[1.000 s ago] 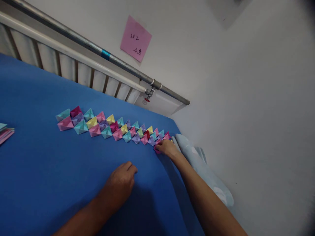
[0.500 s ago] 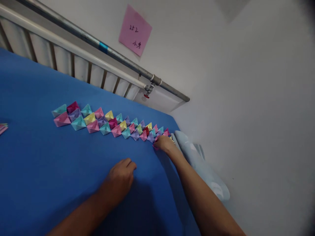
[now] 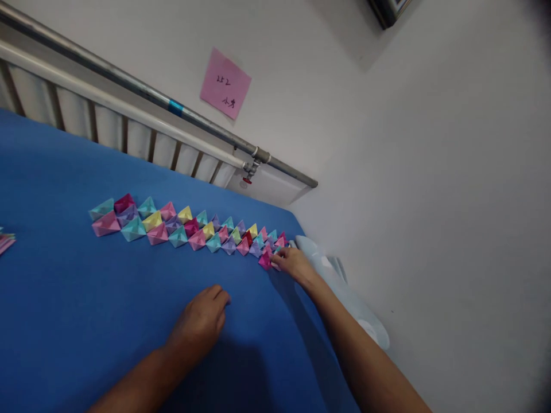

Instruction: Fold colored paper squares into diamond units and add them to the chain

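Several folded paper boats in pink, teal, yellow and purple stand in three close rows on a blue surface (image 3: 107, 298). A teal boat (image 3: 133, 229) lies near the left end of the front row. At the right end, my right hand (image 3: 293, 263) reaches in with its fingertips on or beside a magenta boat (image 3: 266, 259); its fingers are bent together and partly cover the boats there. My left hand (image 3: 204, 312) rests on the blue surface in front of the rows, its fingers curled, with nothing visible in them.
Behind the surface are a white radiator (image 3: 109, 126) and a metal pipe (image 3: 206, 124). A pink note (image 3: 225, 83) is on the wall. Light blue rolled fabric (image 3: 353, 292) lies beyond the right edge. Stacked coloured paper (image 3: 6, 241) is at the far left.
The view has shifted slightly. My right hand has drawn a little to the right of the magenta boat, which now shows more fully. My left hand stays curled.
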`<state>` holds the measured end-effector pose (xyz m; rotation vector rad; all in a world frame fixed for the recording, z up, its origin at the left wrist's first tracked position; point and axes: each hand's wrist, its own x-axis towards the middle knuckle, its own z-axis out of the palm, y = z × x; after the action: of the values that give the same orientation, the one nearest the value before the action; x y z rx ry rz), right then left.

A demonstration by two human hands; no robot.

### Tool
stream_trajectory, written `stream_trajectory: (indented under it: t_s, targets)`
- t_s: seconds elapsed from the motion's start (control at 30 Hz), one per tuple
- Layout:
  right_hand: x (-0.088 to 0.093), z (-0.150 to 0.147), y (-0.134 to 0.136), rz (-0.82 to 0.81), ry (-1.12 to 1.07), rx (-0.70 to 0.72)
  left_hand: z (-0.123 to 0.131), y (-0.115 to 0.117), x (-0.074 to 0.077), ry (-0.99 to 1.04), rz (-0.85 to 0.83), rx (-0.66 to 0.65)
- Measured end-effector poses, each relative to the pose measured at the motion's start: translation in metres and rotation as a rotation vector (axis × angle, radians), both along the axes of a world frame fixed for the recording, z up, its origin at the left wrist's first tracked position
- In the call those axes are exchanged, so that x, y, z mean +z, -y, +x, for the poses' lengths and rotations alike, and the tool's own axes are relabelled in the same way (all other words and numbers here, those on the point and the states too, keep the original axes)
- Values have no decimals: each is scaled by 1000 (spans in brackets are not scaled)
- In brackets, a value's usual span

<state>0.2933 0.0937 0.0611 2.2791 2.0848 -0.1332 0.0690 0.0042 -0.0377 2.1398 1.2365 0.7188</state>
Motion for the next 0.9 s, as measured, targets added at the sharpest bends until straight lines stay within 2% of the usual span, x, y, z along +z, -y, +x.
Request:
stream_trajectory:
  t_s: [0.07,0.13,0.2,0.27,0.4,0.5,0.7,0.8,0.9]
  targets:
    - [-1,7,22,67,-53,-3,0,0,-1,11,6,3]
    - [-10,11,45,125,-98,-5,1,1,-2,35,18,7]
    - [-27,14,63,172,-152,2,1,1,-3,65,31,17]
    - [-48,15,77,291,-317,46,0,1,-4,88,38,21]
    - [-79,13,90,437,-455,117,-1,-1,-7,124,33,-1]
    - [-83,11,90,523,-498,157,-2,-2,-10,137,35,6]
    - [-63,12,60,743,-423,289,0,-2,-12,200,117,30]
    - [-58,9,38,804,-380,265,-1,-3,-10,212,172,24]
    - [-62,4,24,806,-372,231,-3,-4,-11,195,183,21]
